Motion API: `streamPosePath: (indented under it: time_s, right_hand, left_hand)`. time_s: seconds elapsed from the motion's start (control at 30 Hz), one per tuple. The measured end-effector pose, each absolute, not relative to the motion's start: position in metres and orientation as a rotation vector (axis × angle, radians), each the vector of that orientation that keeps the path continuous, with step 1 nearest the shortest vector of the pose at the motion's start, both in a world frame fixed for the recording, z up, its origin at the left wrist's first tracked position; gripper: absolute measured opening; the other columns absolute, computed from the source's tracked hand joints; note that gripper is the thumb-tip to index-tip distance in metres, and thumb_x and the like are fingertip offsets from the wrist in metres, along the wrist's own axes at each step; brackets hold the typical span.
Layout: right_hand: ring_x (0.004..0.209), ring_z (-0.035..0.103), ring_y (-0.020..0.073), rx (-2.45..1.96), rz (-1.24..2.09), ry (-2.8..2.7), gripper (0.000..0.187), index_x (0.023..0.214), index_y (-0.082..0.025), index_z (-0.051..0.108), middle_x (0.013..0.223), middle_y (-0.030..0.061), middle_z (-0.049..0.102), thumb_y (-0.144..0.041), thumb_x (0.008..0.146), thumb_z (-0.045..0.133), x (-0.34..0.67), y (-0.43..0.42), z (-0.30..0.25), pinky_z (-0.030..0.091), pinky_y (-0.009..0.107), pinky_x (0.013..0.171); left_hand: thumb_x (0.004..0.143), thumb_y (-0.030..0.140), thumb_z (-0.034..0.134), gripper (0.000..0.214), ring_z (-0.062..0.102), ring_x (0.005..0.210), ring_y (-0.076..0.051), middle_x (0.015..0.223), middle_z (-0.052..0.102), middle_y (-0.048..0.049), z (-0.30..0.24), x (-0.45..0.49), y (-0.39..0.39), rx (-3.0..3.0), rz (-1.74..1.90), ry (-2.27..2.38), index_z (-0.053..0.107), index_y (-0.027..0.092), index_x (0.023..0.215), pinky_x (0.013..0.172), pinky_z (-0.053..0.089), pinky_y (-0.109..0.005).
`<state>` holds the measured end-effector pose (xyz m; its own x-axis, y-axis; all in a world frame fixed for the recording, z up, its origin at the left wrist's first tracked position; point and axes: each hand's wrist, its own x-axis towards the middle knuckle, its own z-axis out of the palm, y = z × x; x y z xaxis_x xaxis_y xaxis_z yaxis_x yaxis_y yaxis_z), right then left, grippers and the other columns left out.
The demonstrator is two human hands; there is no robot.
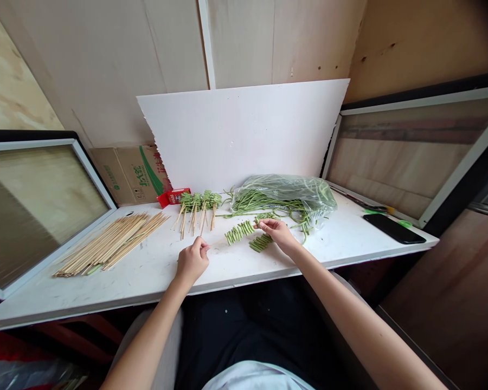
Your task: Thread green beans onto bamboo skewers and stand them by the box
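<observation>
My left hand rests on the white table with its fingers curled into a pinch; what it holds is too small to make out. My right hand pinches a small bunch of cut green bean pieces just in front of the bag. Two short rows of cut bean pieces lie side by side between my hands. Several finished bean skewers lie further back. A pile of bare bamboo skewers is spread out to the left.
A clear plastic bag of long green beans lies at the back right. A black phone and scissors lie at the far right. A red packet, a cardboard box and a leaning white board stand behind.
</observation>
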<state>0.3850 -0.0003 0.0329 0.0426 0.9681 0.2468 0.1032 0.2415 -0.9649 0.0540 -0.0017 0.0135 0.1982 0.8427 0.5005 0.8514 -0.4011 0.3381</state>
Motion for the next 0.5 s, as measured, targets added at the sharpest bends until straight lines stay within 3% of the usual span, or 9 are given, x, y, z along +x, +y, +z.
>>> streamPosePath:
  time_s: [0.27, 0.5]
  right_hand:
    - [0.11, 0.07, 0.0301, -1.162, 0.913, -1.414, 0.053, 0.107, -0.021, 0.082, 0.109, 0.0113, 0.08, -0.068, 0.084, 0.071, 0.3904, -0.004, 0.036, 0.052, 0.037, 0.087]
    - [0.103, 0.071, 0.0279, -1.156, 0.889, -1.416, 0.048, 0.099, -0.02, 0.084, 0.104, 0.0107, 0.081, -0.065, 0.084, 0.073, 0.387, -0.0069, 0.0397, 0.051, 0.037, 0.09]
  left_hand:
    - [0.095, 0.019, 0.054, 0.009, 0.073, 0.078, -0.024, 0.084, 0.077, -0.0015, 0.013, 0.0534, -0.0012, -2.417, -0.995, -1.727, 0.059, 0.025, 0.091, 0.067, 0.045, -0.029]
    - [0.093, 0.017, 0.054, 0.01, 0.074, 0.08, -0.024, 0.085, 0.078, -0.0017, 0.0141, 0.0537, -0.0012, -2.409, -0.977, -1.744, 0.059, 0.025, 0.09, 0.067, 0.046, -0.03]
